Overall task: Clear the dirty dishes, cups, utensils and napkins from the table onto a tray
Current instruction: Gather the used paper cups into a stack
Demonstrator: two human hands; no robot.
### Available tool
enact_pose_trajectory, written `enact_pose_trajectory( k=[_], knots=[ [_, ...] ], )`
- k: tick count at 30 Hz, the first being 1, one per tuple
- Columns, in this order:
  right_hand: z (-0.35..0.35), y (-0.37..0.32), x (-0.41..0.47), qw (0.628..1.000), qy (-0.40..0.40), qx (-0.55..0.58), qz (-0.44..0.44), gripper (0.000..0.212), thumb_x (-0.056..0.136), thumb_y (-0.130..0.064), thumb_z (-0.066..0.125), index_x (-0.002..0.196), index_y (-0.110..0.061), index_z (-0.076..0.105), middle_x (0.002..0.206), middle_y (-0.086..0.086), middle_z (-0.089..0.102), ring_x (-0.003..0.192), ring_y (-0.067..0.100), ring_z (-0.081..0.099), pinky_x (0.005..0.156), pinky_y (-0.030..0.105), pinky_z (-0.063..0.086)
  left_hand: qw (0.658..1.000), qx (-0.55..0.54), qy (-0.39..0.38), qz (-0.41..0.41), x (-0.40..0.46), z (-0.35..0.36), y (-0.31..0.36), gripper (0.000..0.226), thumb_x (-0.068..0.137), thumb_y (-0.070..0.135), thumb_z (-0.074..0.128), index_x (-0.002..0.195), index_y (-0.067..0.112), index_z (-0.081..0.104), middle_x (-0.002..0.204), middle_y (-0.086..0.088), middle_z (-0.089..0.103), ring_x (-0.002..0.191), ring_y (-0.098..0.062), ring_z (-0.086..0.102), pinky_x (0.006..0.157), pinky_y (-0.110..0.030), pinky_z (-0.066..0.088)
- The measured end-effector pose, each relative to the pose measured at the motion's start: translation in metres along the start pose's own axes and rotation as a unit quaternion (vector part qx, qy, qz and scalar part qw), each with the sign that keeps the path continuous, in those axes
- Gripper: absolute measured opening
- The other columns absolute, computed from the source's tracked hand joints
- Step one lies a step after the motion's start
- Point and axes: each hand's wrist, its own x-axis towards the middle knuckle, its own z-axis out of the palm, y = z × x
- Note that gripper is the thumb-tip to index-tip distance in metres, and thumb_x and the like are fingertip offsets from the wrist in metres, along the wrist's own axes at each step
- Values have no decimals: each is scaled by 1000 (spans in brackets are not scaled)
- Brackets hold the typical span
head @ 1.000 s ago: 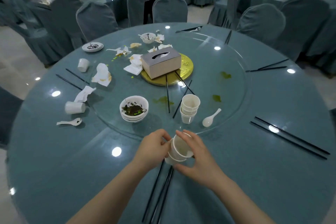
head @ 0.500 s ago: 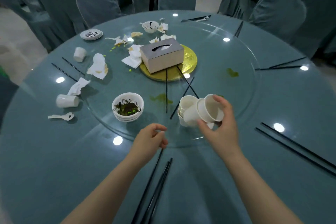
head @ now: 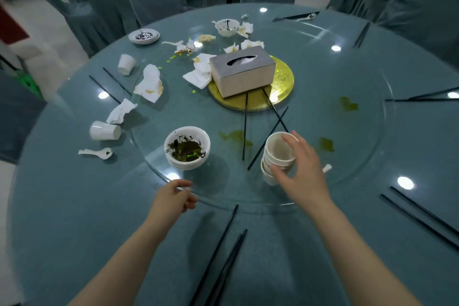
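A stack of white cups [head: 277, 154] stands on the glass turntable [head: 360, 169] near its front edge. My right hand [head: 303, 174] is spread loosely against the stack's right side, thumb low and fingers by the top rim, not gripping. My left hand [head: 173, 197] hovers at the turntable's near edge, fingers loosely curled and holding nothing. Stacked dirty bowls [head: 186, 148] with dark residue sit left of the cups. Black chopsticks [head: 223, 258] lie between my arms. No tray is in view.
To the left lie a tipped cup [head: 104, 130], a spoon [head: 96, 153], another cup [head: 126, 64] and soiled napkins [head: 149, 83]. A tissue box [head: 242, 71] sits on a gold disc [head: 280, 87]. Farther back are a small plate [head: 144, 36] and a bowl [head: 227, 26]. More chopsticks [head: 422, 216] lie at the right.
My right hand carried the nested cups from the table's front up onto the cup stack on the turntable and has loosened its grip. My left hand let go and drifted left.
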Motion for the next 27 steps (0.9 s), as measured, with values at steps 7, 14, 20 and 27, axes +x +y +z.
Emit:
enact_pose_trajectory(
  k=[7, 14, 20, 27],
  knots=[
    [15, 20, -11, 983, -1, 121, 135, 127, 65, -29, 87, 133, -68, -12, 147, -18, 35, 133, 12, 41, 105, 43, 37, 995, -72, 34, -62, 31, 1, 1, 42, 95, 39, 52, 129, 18, 38, 84, -11, 73, 66, -19, 68, 58, -27, 50],
    [25, 35, -8, 978, -16, 139, 155, 118, 66, -26, 86, 138, -65, 2, 115, -51, 44, 109, 0, 56, 92, 28, 43, 981, -164, 23, -104, 68, 4, 17, 34, 96, 46, 45, 113, 16, 46, 84, -17, 73, 62, -21, 71, 61, -30, 52],
    [26, 38, -6, 976, -47, 135, 164, 74, 67, -22, 85, 113, -57, 40, 102, -33, 61, 96, -22, 52, 69, -2, 41, 982, -144, 68, -105, 76, 4, 15, 25, 88, 9, 41, 107, 16, 55, 58, -5, 66, 40, -11, 58, 48, -21, 43],
    [29, 9, -21, 978, -62, 139, 140, 69, 65, -27, 86, 107, -58, 41, 98, -38, 60, 93, -19, 55, 68, -1, 42, 984, -158, 59, -62, 32, -30, 2, 17, 89, 8, 42, 98, 10, 56, 59, -9, 64, 40, -12, 54, 40, -20, 39]
  ],
)
